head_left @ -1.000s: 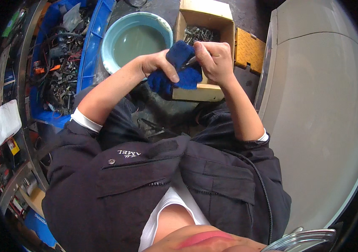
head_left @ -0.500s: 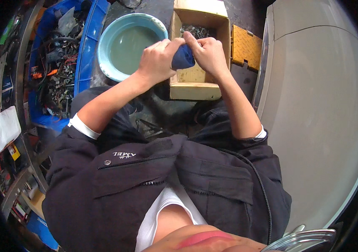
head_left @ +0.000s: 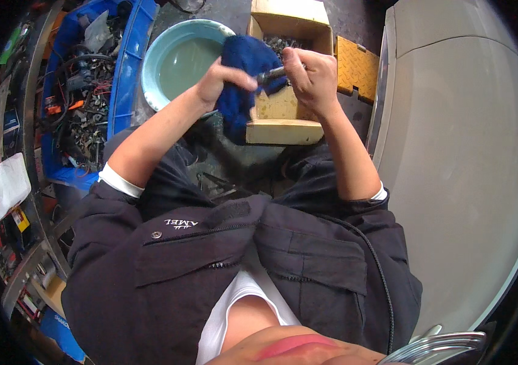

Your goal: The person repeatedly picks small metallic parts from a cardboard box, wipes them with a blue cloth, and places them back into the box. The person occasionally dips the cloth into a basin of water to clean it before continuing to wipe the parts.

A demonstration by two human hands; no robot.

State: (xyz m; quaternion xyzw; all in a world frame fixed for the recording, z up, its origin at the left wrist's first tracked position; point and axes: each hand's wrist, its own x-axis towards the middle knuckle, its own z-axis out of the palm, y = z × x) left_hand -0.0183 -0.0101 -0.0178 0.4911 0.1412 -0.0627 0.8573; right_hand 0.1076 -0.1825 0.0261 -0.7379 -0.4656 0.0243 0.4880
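Note:
My left hand (head_left: 221, 80) is closed on a dark blue cloth (head_left: 239, 103), which hangs loosely around its fingers. In my right hand (head_left: 315, 79) is a slim metal rod-like part (head_left: 270, 75), its exposed end pointing left toward the cloth and my left thumb. Its other end is hidden by my right fingers, and its exact kind cannot be made out. Both hands are above the gap between a light blue basin (head_left: 151, 91) of murky water and an open cardboard box (head_left: 284, 132). Small metal pieces (head_left: 284, 44) lie in the far part of the box.
A blue crate (head_left: 126, 85) packed with mixed parts and wires stands at the left, beside a metal shelf frame (head_left: 30, 121). Right of the box is a yellow textured plate (head_left: 356, 67). A large beige panel (head_left: 459, 152) fills the right side.
The cloth, bunched between both hands before, has opened out and hangs from my left hand. The metal part now shows in my right hand, which has moved slightly right.

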